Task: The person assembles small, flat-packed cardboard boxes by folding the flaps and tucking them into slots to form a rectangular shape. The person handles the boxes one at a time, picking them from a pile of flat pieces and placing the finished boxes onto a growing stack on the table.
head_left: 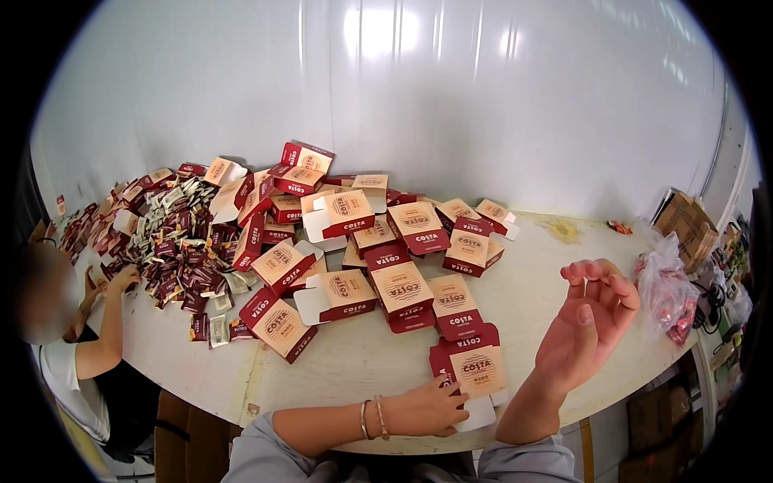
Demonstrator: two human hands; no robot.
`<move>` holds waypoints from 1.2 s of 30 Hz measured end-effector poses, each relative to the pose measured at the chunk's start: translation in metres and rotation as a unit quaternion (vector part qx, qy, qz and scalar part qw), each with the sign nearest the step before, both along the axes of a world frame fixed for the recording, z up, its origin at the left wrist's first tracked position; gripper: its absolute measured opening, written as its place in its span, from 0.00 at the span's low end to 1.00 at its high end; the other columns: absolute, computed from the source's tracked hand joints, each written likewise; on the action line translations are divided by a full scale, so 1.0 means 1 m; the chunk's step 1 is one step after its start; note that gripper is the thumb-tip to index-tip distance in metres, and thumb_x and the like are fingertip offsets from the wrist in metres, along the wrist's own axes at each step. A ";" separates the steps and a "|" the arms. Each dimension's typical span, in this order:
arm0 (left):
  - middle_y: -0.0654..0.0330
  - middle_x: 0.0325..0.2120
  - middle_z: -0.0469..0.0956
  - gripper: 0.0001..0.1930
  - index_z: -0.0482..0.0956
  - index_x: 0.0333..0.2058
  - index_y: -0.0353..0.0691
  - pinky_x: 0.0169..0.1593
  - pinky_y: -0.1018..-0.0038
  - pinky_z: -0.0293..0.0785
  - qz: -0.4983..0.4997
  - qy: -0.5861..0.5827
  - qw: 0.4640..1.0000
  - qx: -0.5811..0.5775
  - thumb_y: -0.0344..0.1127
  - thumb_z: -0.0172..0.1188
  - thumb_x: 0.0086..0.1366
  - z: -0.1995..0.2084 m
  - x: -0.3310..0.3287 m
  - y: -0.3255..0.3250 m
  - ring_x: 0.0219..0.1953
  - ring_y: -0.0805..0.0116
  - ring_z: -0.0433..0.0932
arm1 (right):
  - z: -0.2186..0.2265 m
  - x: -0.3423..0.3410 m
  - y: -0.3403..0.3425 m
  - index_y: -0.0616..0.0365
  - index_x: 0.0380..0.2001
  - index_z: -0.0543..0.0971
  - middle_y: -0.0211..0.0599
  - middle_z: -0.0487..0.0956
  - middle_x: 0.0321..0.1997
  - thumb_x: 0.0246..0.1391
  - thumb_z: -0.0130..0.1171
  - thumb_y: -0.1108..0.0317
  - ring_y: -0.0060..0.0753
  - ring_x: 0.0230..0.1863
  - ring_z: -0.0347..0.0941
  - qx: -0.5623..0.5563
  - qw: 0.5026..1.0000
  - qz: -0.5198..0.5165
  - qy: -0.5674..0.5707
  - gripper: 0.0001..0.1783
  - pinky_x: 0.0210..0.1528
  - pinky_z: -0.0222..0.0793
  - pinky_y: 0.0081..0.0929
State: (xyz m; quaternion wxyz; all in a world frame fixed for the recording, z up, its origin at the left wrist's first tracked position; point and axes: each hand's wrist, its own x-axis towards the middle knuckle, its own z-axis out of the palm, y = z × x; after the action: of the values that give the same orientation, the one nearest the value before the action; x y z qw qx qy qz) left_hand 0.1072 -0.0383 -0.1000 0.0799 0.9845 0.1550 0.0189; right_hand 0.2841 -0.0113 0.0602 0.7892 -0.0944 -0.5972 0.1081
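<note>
Near the front edge of the table, my left hand [428, 407] has its fingers over the lower left side of a small red and cream carton [477, 369], holding it against the tabletop. This carton has a red flap out at its far end and a white flap at the near end. My right hand [586, 326] is raised to the right of it, palm up, fingers loosely bent and apart, with nothing in it. Just beyond the held carton lies another red and cream carton [455, 304].
A heap of similar cartons [400, 287], some with open white flaps, covers the table's middle. Small red and pale sachets [179, 270] are piled to the left, where another person's hands [122, 278] work. At the right edge are a clear plastic bag [667, 282] and brown cardboard [686, 229].
</note>
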 end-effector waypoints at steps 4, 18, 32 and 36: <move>0.53 0.45 0.80 0.12 0.77 0.48 0.39 0.56 0.61 0.74 0.102 -0.029 0.990 -0.096 0.35 0.57 0.69 0.089 -0.023 0.015 0.51 0.53 0.78 | 0.001 0.004 -0.006 0.58 0.57 0.65 0.50 0.72 0.55 0.57 0.55 0.72 0.42 0.54 0.69 0.003 1.000 -0.004 0.009 0.24 0.60 0.65 0.45; 0.58 0.49 0.75 0.14 0.67 0.56 0.36 0.55 0.75 0.71 0.230 -0.796 0.525 -0.195 0.38 0.40 0.82 0.129 -0.104 0.032 0.50 0.75 0.73 | -0.019 -0.057 0.020 0.59 0.62 0.69 0.37 0.78 0.44 0.69 0.56 0.65 0.27 0.44 0.73 -0.441 0.750 0.285 -0.403 0.22 0.48 0.69 0.29; 0.50 0.73 0.50 0.41 0.39 0.74 0.33 0.71 0.62 0.60 0.104 -0.609 0.698 -0.361 0.37 0.54 0.73 0.098 -0.086 0.026 0.73 0.58 0.56 | -0.016 -0.067 0.020 0.57 0.75 0.56 0.53 0.49 0.80 0.42 0.80 0.61 0.58 0.79 0.46 -0.174 0.858 0.116 -0.470 0.60 0.76 0.47 0.49; 0.46 0.66 0.66 0.28 0.53 0.71 0.29 0.69 0.61 0.65 0.131 -0.671 0.565 -0.462 0.41 0.33 0.80 0.105 -0.084 0.015 0.65 0.56 0.70 | -0.017 -0.070 0.020 0.59 0.74 0.56 0.55 0.57 0.76 0.36 0.84 0.53 0.56 0.76 0.52 -0.137 0.905 -0.073 -0.395 0.66 0.75 0.50 0.49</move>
State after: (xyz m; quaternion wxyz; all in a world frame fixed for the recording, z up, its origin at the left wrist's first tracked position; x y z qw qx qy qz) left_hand 0.0230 -0.0238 0.0046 0.6017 0.4864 0.1715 0.6099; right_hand 0.2144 0.0082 0.0437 0.4735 -0.2803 -0.8307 0.0845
